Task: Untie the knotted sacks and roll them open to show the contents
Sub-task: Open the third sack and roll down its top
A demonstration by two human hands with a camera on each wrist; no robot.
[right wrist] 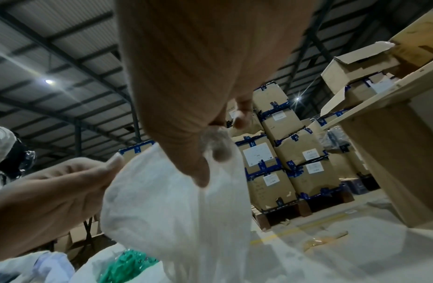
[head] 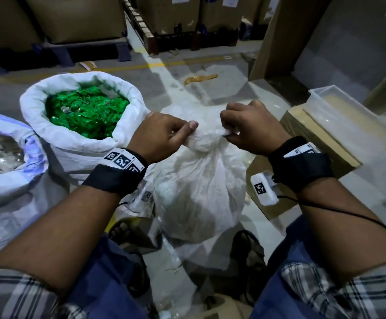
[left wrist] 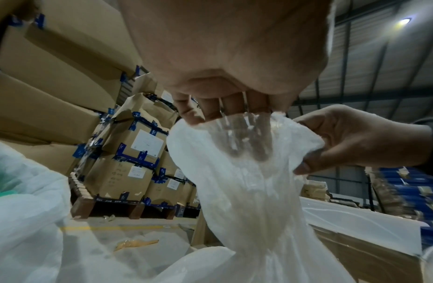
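Both hands, left (head: 162,137) and right (head: 251,130), fingers pinched on the sack (head: 199,187) neck at 12 o'clock; best to pull apart evenly, avoiding tearing thin film.

Taped cardboard boxes (head: 173,10) stacked on pallets way beyond the hands, and a clear plastic tub (head: 339,109) just right of them.

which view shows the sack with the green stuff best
The head view: the rolled-open sack sits left of the left hand, its whole rim and green contents visible. The right wrist view catches only a green patch at its bottom edge; the left wrist view shows a blurred sliver at far left.
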